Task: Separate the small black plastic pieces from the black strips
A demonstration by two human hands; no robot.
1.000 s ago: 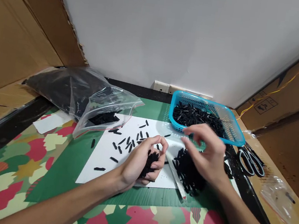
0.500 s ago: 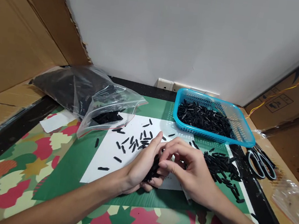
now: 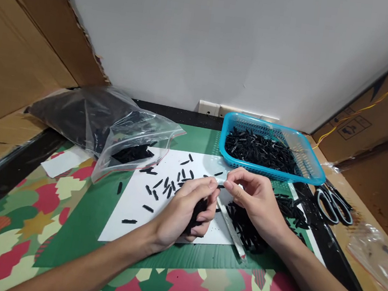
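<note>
My left hand [image 3: 184, 206] is curled around a bunch of small black strips [image 3: 197, 218] above the white paper [image 3: 117, 223]. My right hand [image 3: 261, 204] pinches one small black strip [image 3: 220, 186] between thumb and forefinger. That strip's other end meets my left thumb tip, so it spans the gap between both hands. Scattered black strips [image 3: 169, 187] lie on the paper to the left. Beneath my right hand is a dense pile of black strips [image 3: 243, 228]. A thin white stick-like object [image 3: 234, 234] lies slanting between the hands.
A blue basket [image 3: 271, 174] of black strips stands at the back right. On the left lies a clear zip bag [image 3: 105, 165] with black contents. Scissors [image 3: 332, 206] and a small plastic bag [image 3: 370, 254] lie at the right. Cardboard [image 3: 23, 32] and a wall [image 3: 229, 40] bound the table.
My right hand has drawn up and away from my left palm, with a strip now showing at its fingertips. My left fingers have closed more around the bunch. The view has shifted slightly.
</note>
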